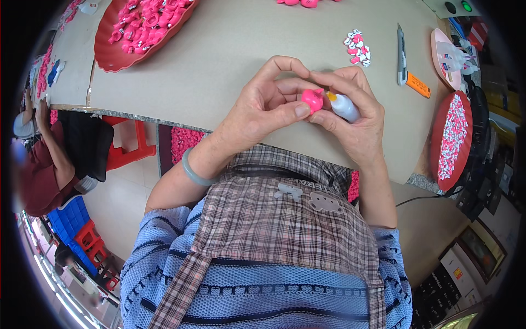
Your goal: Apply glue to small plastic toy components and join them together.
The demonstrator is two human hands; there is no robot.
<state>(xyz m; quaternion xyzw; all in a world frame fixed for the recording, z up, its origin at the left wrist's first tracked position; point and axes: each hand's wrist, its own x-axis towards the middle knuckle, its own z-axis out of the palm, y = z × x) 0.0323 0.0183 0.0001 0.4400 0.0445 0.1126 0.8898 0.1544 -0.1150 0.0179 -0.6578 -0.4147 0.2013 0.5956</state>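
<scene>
Above the near part of the table, my left hand (269,104) pinches a small pink plastic piece (312,101) with pointed corners between thumb and fingers. My right hand (356,112) is wrapped round a small white squeeze bottle (345,107). The bottle's yellowish tip (331,96) points at the pink piece, close to its right side; whether they touch I cannot tell. Right-hand fingertips meet the left hand's around the piece. Beyond my hands lies a little pile of pink and white parts (358,48).
A red scalloped tray (104,57) of pink pieces stands far left. To the right are an orange-handled utility knife (417,85), a pink dish (438,41) with bottles and a red oval tray (436,148) of small parts. Another person (46,170) sits at left, near a red stool (143,140).
</scene>
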